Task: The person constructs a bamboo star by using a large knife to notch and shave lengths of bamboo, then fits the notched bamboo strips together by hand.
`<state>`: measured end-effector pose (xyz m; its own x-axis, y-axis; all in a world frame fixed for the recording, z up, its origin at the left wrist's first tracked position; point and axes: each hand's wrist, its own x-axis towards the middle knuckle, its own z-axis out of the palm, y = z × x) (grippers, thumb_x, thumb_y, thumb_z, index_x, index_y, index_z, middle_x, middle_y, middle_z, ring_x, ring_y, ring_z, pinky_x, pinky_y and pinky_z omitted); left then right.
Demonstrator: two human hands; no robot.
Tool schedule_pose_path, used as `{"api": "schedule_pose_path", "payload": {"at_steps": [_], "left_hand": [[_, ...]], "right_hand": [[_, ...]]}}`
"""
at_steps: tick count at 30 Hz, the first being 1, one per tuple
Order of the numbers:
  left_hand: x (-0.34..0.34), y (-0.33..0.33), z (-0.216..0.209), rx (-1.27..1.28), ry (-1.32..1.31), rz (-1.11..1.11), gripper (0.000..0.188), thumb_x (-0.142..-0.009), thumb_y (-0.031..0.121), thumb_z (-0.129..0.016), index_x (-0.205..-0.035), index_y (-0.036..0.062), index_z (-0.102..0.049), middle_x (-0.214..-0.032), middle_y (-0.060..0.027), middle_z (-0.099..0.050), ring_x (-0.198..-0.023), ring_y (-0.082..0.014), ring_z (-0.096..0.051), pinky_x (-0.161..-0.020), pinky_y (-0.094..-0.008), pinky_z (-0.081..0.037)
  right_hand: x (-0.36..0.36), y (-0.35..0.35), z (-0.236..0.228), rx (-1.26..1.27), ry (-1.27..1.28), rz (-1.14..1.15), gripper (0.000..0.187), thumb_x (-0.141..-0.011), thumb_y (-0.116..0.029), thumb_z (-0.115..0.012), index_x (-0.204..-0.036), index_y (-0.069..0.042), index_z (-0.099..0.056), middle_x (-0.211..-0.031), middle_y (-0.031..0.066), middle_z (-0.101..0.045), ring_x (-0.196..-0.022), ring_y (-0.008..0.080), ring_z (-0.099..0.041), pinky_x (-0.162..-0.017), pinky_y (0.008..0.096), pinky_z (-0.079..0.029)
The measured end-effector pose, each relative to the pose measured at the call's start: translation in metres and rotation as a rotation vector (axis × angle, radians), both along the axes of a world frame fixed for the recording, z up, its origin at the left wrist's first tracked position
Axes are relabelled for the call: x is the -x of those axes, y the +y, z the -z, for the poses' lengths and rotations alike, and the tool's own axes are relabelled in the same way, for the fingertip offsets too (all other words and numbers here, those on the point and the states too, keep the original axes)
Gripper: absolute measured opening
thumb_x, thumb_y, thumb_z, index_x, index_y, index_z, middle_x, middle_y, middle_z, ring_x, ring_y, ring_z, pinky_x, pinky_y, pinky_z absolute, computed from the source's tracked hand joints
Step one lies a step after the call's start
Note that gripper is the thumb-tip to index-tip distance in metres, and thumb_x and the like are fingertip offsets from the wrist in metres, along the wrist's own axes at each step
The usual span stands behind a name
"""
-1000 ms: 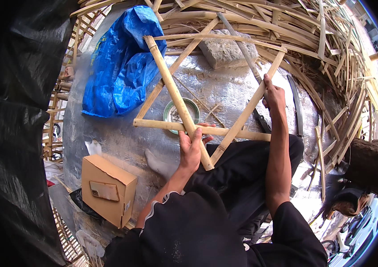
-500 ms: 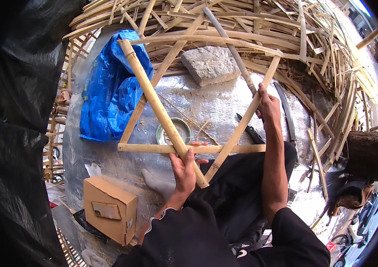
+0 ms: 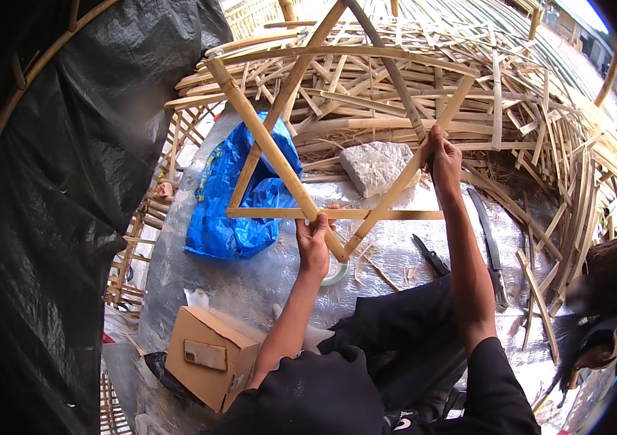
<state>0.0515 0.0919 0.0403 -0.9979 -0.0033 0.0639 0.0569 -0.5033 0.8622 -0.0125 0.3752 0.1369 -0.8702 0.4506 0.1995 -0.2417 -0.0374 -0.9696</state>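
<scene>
I hold up a star-shaped frame of bamboo strips (image 3: 272,152) in front of me. My left hand (image 3: 313,239) grips it near the lower point, where the thick left strip meets the horizontal strip (image 3: 388,214). My right hand (image 3: 443,156) is closed around the right slanted strip (image 3: 406,180), higher up. The frame's top reaches over the pile of split bamboo (image 3: 410,80) behind it.
A blue plastic bag (image 3: 239,196) lies left on the silver sheet (image 3: 265,275). A grey stone (image 3: 377,167) sits behind the frame. A roll of tape (image 3: 337,274), a long knife (image 3: 493,246) and a dark-handled tool (image 3: 432,255) lie nearby. A cardboard box (image 3: 210,355) stands lower left, black tarpaulin (image 3: 69,181) beside it.
Both hands have lifted the bamboo star frame up and away from my lap; the view has tilted upward, showing more of the bamboo pile.
</scene>
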Motion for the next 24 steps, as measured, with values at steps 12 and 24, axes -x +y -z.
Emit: {"api": "schedule_pose_path", "payload": {"at_steps": [12,24], "left_hand": [[0.016,0.040,0.014,-0.140,-0.028,0.020,0.032,-0.100,0.013,-0.061,-0.129,0.0136,-0.047,-0.119,-0.0149,-0.067,-0.097,-0.0179,-0.066,-0.076,-0.0285,-0.050],[-0.090,0.017,0.005,-0.173,-0.553,0.054,0.038,-0.100,0.009,-0.060,-0.131,0.0098,-0.039,-0.112,-0.0163,-0.068,-0.083,-0.0145,-0.063,-0.068,-0.0255,-0.052]], "right_hand": [[0.024,0.041,0.014,-0.131,-0.112,0.032,0.062,-0.099,-0.057,-0.055,-0.069,-0.003,-0.065,-0.058,0.0002,-0.055,-0.051,0.0078,-0.046,-0.048,0.0265,-0.034],[-0.067,0.043,0.070,-0.161,-0.626,-0.044,0.063,-0.095,-0.058,-0.061,-0.083,0.003,-0.071,-0.063,0.0069,-0.063,-0.051,0.0135,-0.055,-0.047,0.0282,-0.044]]}}
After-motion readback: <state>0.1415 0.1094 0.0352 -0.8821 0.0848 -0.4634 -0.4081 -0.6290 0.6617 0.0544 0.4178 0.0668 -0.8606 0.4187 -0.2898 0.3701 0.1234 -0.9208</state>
